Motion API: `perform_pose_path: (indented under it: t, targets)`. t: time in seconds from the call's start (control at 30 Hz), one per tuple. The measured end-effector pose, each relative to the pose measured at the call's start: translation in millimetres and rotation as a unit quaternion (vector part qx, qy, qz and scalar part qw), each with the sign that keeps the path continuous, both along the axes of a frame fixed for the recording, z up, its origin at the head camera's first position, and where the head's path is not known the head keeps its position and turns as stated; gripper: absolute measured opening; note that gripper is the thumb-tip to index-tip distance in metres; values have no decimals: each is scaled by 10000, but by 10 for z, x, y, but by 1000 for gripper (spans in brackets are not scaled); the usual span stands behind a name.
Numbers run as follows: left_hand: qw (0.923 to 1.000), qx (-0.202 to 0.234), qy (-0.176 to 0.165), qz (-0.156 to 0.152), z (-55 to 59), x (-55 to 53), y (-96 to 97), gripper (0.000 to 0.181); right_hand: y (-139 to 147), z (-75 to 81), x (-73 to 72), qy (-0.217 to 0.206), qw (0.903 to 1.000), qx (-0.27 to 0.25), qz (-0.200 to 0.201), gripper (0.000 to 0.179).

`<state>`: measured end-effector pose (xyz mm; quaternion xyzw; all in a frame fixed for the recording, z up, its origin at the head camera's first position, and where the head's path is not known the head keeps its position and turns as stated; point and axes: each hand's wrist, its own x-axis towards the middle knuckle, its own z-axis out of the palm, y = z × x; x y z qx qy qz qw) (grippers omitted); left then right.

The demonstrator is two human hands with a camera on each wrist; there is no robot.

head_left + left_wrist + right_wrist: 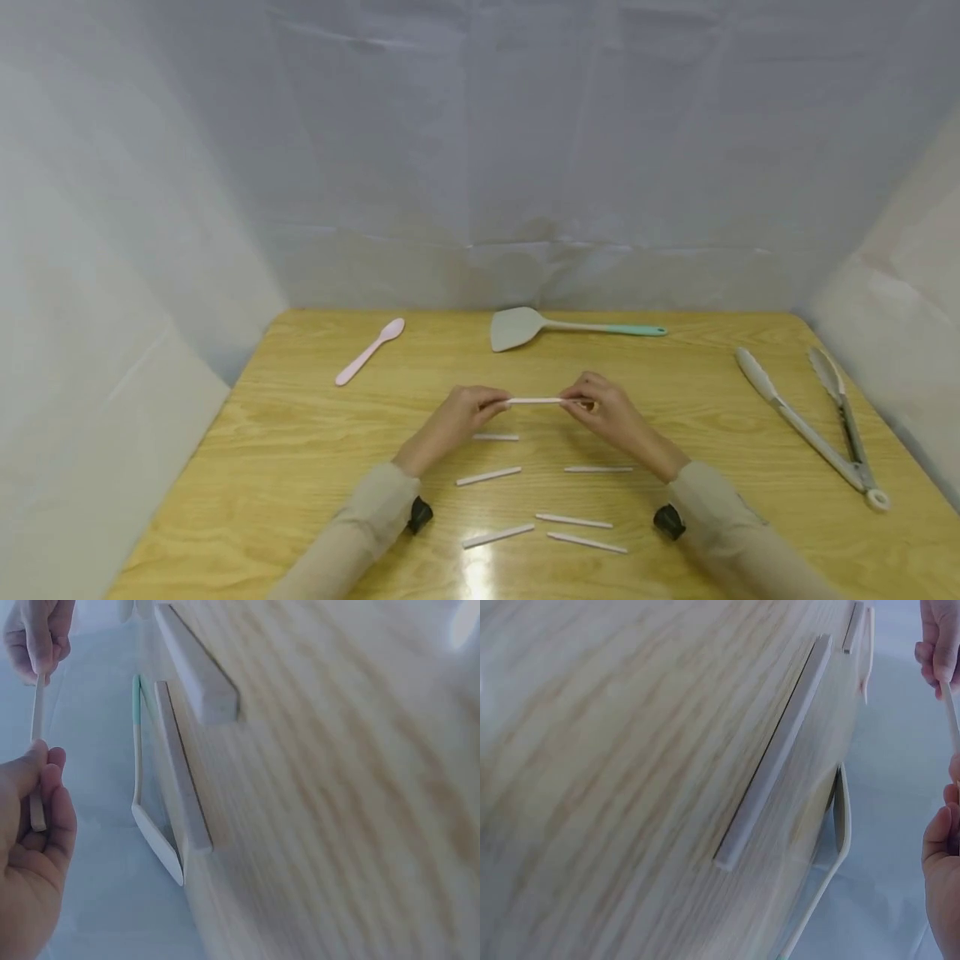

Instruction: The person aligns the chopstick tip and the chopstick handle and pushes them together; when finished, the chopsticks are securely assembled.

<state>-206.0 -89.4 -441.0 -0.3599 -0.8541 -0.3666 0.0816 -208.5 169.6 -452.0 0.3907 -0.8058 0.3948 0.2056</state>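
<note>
A slim white stick (535,401) is held level above the table between both hands. My left hand (456,419) pinches its left end with thumb and fingers, and my right hand (617,418) pinches the right end. In the left wrist view the stick (38,709) looks straight and square-sided, its near end showing past the left fingers. Several similar sticks lie below on the wood: one (497,437) by the left wrist, another (488,476) nearer me, and one (598,469) under the right forearm.
More sticks (498,536) lie at the front middle of the wooden table (247,483). At the back are a pink spoon (371,352) and a spatula (517,329) with a green handle end. Spread tongs (817,442) lie at the right, and pale sheeting (480,150) surrounds the table.
</note>
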Motion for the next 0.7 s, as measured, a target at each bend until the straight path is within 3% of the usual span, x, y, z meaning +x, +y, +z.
perform_pose_path:
  t: [0.47,0.7]
  targets:
    - [9982,-166,-566,125,55,-46,-44,22,47,56,-11,-99,9997,202,108,20]
    - [9975,-213,-626,267,54,-52,-84,23,85,35,-35,-164,9990,200,-377,12]
